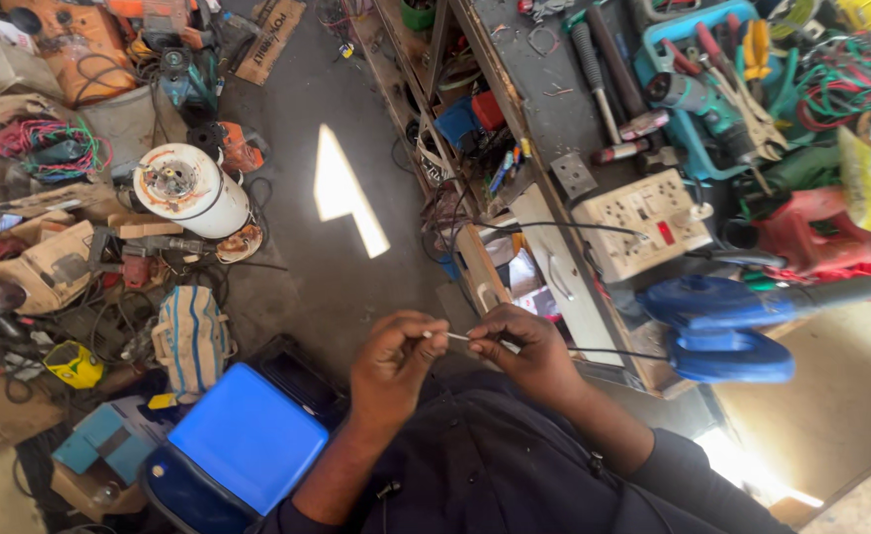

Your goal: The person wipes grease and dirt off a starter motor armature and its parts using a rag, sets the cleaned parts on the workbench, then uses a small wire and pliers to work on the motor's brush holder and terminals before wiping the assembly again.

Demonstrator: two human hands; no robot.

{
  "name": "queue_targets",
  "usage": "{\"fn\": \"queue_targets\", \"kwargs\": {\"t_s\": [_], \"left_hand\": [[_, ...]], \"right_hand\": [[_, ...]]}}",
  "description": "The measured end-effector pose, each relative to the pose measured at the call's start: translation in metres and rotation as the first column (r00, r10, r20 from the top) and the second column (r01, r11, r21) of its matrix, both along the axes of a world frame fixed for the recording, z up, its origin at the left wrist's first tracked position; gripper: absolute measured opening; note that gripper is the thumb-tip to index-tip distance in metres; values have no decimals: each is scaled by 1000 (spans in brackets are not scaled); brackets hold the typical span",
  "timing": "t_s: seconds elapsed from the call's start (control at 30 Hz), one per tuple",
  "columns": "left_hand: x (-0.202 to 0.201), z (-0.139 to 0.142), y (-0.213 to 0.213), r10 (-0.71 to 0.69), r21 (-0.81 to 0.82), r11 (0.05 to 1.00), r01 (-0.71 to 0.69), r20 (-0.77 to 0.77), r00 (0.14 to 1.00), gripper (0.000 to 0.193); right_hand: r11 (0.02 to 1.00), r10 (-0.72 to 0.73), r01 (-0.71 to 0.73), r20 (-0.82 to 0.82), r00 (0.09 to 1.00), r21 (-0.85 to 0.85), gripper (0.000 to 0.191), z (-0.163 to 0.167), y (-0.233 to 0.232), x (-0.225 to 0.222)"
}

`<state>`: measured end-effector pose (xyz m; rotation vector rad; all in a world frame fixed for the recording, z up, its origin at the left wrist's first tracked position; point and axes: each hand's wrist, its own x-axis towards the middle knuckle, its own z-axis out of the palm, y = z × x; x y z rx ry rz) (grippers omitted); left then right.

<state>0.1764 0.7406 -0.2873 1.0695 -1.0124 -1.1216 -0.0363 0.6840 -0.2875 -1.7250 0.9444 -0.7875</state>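
Head view, looking down over the lap.

Left hand (393, 358) and right hand (524, 351) meet at frame centre, just below the middle, over the dark work clothes. Between them runs a thin pale wire end (450, 336), pinched at both sides: left fingertips close on its tip, right fingertips close on it a little further along. Both hands are clenched in a fine pinch on the wire; neither is free.

Key relation: the wire's long axis lies nearly level, on the 9-to-3 line, with a slight drop toward 3 o'clock. From the left hand the exposed piece lies at 3 o'clock; from the right hand it lies at 9 o'clock. The short visible stretch sits slightly closer to the left fingertips, though both touch it.

Past the right hand a thin black cord (613, 351) carries on toward 3 o'clock, toward the blue blower (717, 326) resting at the bench (554, 109) edge. Whether the pale end belongs to that cord I cannot tell for sure; they line up.

Around: white socket board (643, 220) on the bench at 1 o'clock from the hands, touching nothing they hold. Blue case (248, 435) on the floor at 8 o'clock, well apart. White cylindrical motor part (188, 190) at 10 o'clock, far off among floor clutter.
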Motion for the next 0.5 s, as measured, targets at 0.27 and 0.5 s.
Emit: {"fn": "queue_targets", "kwargs": {"t_s": [0.27,0.5], "left_hand": [[98,-20,-142,132,36,991,-131,-12,991,18],[150,-7,-276,-19,147,989,-17,240,971,19]], "right_hand": [[987,58,-66,-59,997,-148,15,-19,-158,92],[983,183,-181,-70,981,22,14,-5,-305,164]]}}
